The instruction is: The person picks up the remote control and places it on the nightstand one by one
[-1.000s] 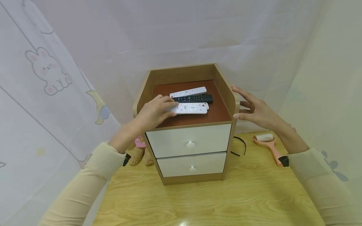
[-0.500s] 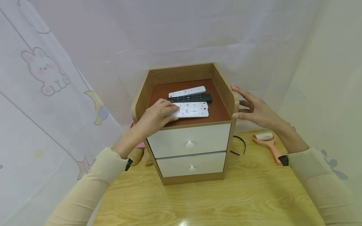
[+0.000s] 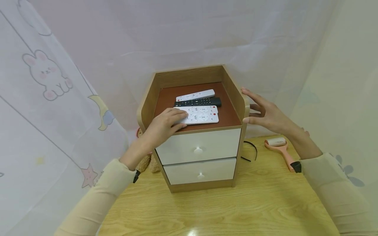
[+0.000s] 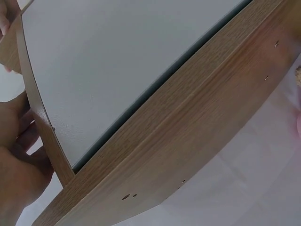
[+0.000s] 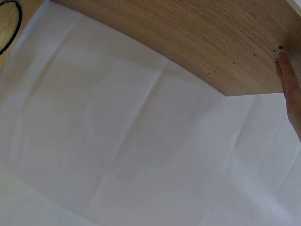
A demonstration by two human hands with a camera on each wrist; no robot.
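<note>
On the brown top of a small two-drawer cabinet (image 3: 198,188), my left hand (image 3: 165,126) holds the left end of a white remote control (image 3: 203,118), fingers over its buttons and thumb at its front edge. A second white remote control (image 3: 206,108) lies right alongside, behind it. Farther back are a black remote control (image 3: 200,102) and another white remote control (image 3: 196,95), slightly angled. My right hand (image 3: 267,114) rests against the cabinet's right side panel (image 5: 188,37), thumb at the front edge and fingers extended along the outside.
The cabinet stands on a wood-grain table (image 3: 251,203) against white curtains. To its right lie a black headband (image 3: 254,150) and a peach lint roller (image 3: 282,150). A brown plush toy (image 3: 154,165) is partly hidden behind the cabinet's left side.
My left hand has drawn the front white remote control toward the cabinet's front edge, so more of the white one behind it shows. The right hand keeps its place.
</note>
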